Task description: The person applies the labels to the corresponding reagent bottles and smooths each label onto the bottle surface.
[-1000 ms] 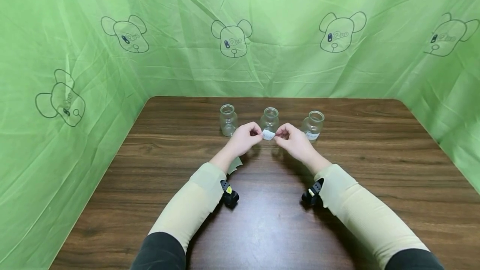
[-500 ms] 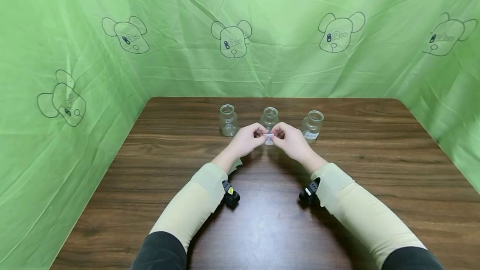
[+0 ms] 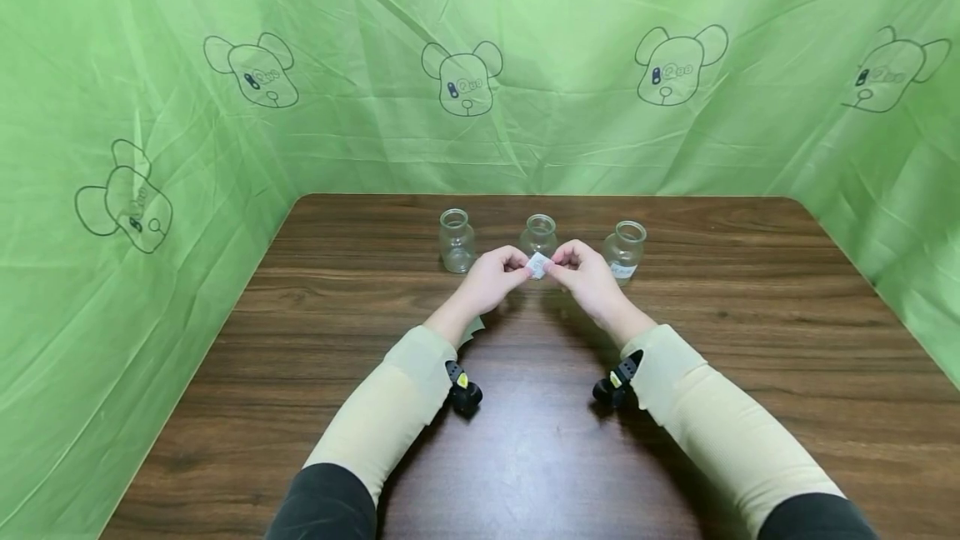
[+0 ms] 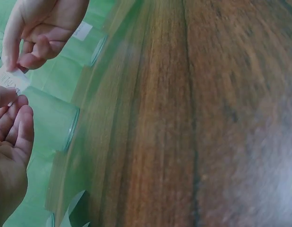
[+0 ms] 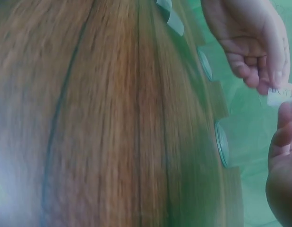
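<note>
Both hands pinch a small white label [image 3: 537,265] in front of the middle glass jar [image 3: 540,233]. Handwritten marks show on the label in the right wrist view. My left hand [image 3: 489,279] grips one corner between thumb and fingertips. From the other side, my right hand [image 3: 590,279] pinches the opposite edge, and the label is tilted between them. The hands and label hide the middle jar's lower part. An open glass jar without a visible label, the left jar [image 3: 456,242], stands beyond my left hand. The right jar [image 3: 625,247] bears a white label [image 3: 622,271] low on its side.
A pale strip of backing paper [image 3: 472,329] lies on the brown wooden table [image 3: 525,457], partly under my left wrist. Green cloth [image 3: 555,140] printed with bear heads walls in the back and sides. A small black camera sits on each wrist.
My hands first drew closer together around the label, which dipped toward upright. Now it is turned diagonally, with my right hand slightly raised. The jars have not moved.
</note>
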{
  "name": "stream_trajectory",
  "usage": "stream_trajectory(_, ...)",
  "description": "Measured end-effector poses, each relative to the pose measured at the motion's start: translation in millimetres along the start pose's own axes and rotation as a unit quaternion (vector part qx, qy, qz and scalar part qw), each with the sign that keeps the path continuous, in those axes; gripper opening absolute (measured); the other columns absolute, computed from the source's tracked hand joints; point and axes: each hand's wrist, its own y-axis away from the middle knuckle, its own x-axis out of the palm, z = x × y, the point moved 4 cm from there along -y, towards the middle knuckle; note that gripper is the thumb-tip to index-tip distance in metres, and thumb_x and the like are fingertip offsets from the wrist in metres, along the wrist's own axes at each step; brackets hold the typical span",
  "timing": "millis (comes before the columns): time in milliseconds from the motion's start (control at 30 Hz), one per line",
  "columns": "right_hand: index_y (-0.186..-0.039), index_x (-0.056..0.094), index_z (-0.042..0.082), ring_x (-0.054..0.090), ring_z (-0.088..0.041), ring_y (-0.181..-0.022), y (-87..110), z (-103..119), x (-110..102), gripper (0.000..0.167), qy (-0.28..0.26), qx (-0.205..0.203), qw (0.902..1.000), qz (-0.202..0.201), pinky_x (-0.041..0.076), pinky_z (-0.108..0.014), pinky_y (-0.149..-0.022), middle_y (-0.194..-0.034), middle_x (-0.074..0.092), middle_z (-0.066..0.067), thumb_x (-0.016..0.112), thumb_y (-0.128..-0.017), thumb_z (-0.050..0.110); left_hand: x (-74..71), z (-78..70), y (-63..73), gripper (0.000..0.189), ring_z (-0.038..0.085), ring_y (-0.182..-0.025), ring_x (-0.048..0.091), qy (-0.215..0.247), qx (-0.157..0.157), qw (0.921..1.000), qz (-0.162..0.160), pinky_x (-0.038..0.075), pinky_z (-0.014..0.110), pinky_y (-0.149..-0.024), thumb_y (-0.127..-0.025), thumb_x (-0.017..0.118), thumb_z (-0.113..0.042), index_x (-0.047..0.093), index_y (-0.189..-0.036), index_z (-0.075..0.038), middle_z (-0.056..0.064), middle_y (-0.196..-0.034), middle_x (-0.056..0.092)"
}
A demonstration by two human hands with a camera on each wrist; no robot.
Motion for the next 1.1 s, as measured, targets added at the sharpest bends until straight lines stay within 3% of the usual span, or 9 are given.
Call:
stream_trajectory(233, -0.104, 0.058, 0.003, 0.056, -0.019, -0.082, -2.3, 4.5, -2.5, 0.024, 0.137, -0.038, 0.9898, 0.008, 0.045, -0.03, -0.072, -0.094, 0.062, -0.009, 0.068, -0.086, 0.015, -3.3, 0.4, -1.8, 0.008, 0.009, -0.077, 0.056, -0.085, 0.032, 0.9957, 0.021, 0.045, 0.024, -0.071, -0.09, 0.061, -0.018, 0.063, -0.091, -0.01, -0.003, -0.082, 0.063)
stream_trajectory(400, -0.094, 0.063, 0.008, 0.058, -0.018, -0.08, -2.6, 2.0, 1.0, 0.012, 0.194, -0.045, 0.9796, 0.029, 0.045, -0.033, -0.073, -0.086, 0.065, -0.004, 0.066, -0.087, 0.018, -2.5, 1.2, -3.4, 0.008, 0.009, -0.075, 0.055, -0.117, 0.033, 0.992, 0.032, 0.044, 0.024, -0.069, -0.09, 0.061, -0.018, 0.064, -0.092, -0.011, -0.003, -0.08, 0.061)
stream_trajectory(633, -0.089, 0.062, 0.007, 0.06, -0.019, -0.078, -3.3, -3.4, 0.0, 0.012, 0.221, -0.037, 0.9744, 0.008, 0.045, -0.033, -0.072, -0.084, 0.066, -0.005, 0.066, -0.086, 0.018, -1.6, -1.2, -5.7, 0.007, 0.009, -0.075, 0.056, -0.107, 0.01, 0.994, -0.018, 0.045, 0.023, -0.07, -0.087, 0.063, -0.018, 0.063, -0.089, -0.011, -0.003, -0.081, 0.062)
stream_trajectory(833, -0.09, 0.062, 0.008, 0.058, -0.017, -0.071, -6.4, -8.5, 1.2, 0.013, 0.241, -0.021, 0.9702, 0.001, 0.045, -0.033, -0.07, -0.077, 0.064, -0.002, 0.064, -0.087, 0.021, 3.0, 0.9, -8.2, 0.007, 0.009, -0.074, 0.057, -0.126, 0.0, 0.9899, -0.064, 0.046, 0.023, -0.068, -0.086, 0.065, -0.018, 0.063, -0.085, -0.012, -0.004, -0.079, 0.063)
stream_trajectory(1100, -0.089, 0.061, 0.009, 0.057, -0.018, -0.069, -12.1, -15.0, 2.7, 0.013, 0.25, -0.009, 0.9682, -0.012, 0.044, -0.033, -0.067, -0.076, 0.063, -0.002, 0.062, -0.087, 0.022, 4.1, 2.9, -9.4, 0.008, 0.01, -0.072, 0.057, -0.141, -0.004, 0.9862, -0.088, 0.046, 0.024, -0.068, -0.086, 0.066, -0.019, 0.063, -0.084, -0.012, -0.003, -0.078, 0.063)
